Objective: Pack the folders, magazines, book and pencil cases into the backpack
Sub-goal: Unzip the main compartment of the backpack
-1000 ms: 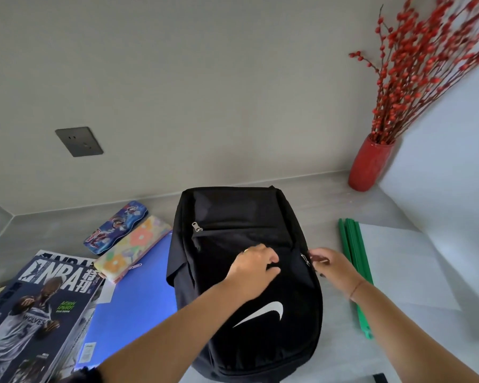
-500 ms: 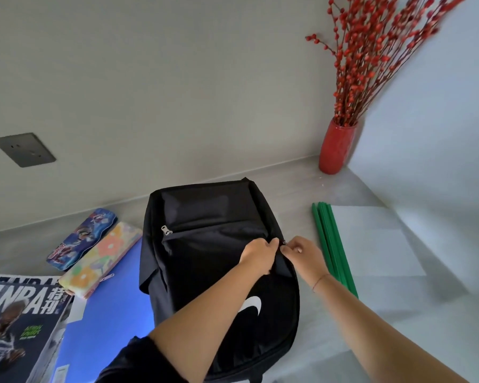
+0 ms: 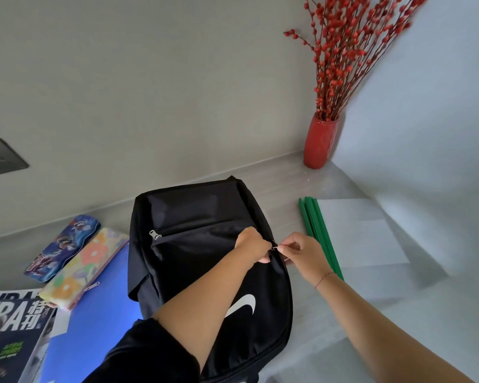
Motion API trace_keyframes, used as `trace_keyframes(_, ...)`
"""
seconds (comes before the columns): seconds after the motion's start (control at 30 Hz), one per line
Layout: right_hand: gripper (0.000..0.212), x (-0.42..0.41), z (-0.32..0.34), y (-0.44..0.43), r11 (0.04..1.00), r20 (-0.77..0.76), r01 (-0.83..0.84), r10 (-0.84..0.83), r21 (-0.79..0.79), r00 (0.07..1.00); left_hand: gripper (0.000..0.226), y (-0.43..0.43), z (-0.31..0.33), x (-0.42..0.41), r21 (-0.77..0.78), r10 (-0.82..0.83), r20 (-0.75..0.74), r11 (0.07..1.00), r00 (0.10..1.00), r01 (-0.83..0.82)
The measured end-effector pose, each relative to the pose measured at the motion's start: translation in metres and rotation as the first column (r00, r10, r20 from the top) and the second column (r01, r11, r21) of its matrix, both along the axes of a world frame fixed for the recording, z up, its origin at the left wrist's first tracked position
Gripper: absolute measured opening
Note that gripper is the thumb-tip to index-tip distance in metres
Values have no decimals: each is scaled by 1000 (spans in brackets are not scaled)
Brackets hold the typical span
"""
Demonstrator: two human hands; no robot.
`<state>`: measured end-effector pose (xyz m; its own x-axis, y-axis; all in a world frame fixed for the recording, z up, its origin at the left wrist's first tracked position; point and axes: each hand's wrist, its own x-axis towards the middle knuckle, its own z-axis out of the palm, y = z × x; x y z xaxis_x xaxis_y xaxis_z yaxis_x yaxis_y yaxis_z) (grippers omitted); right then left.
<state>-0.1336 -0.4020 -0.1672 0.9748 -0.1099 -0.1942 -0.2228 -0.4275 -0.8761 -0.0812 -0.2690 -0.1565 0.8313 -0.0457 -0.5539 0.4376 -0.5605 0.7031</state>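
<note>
The fabric near the right edge of the black backpack (image 3: 205, 214) is gripped by the curled fingers of the left hand (image 3: 253, 247). Just beside it, a small zipper pull (image 3: 274, 246) is pinched by the right hand (image 3: 302, 254). The backpack is laid flat on the grey tabletop (image 3: 274, 183). A blue folder (image 3: 94, 313) is seen just to its left, with a floral pencil case (image 3: 86, 261) laid over the folder's far corner. A blue printed pencil case (image 3: 62, 246) is laid alongside that. A magazine (image 3: 9, 327) is seen at the near left. Green-spined folders (image 3: 317, 233) are laid to the right, and a red vase (image 3: 320, 142) is stood in the far corner.
</note>
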Motion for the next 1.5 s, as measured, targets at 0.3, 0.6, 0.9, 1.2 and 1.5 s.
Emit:
trace_keyframes(0.3, 15, -47, 46, -12, 966, 49, -176, 188, -189, 981, 34, 13, 24, 19, 67, 59, 232, 995, 971, -77)
trace_keyframes(0.6, 3, -133, 72, 40, 988, -4, -115, 116, 107, 993, 22, 28, 56, 1, -68, -56, 265, 995, 963, 76)
trace_keyframes(0.9, 7, -143, 69, 77, 979, -73, 81, -68, 187, 995, 56, 87, 66, -119, 212, -474, -13, 859, 880, 466)
trace_keyframes(1.2, 10, -181, 68, 116, 997, 58, -75, 73, 35, 996, 31, 77, 89, -105, 194, -493, 154, 865, 856, 463)
trace_keyframes(1.5, 19, -175, 77, 178, 960, 79, -281, 279, 14, 957, 25, 90, 101, -104, 24, -281, 322, 957, 904, 289)
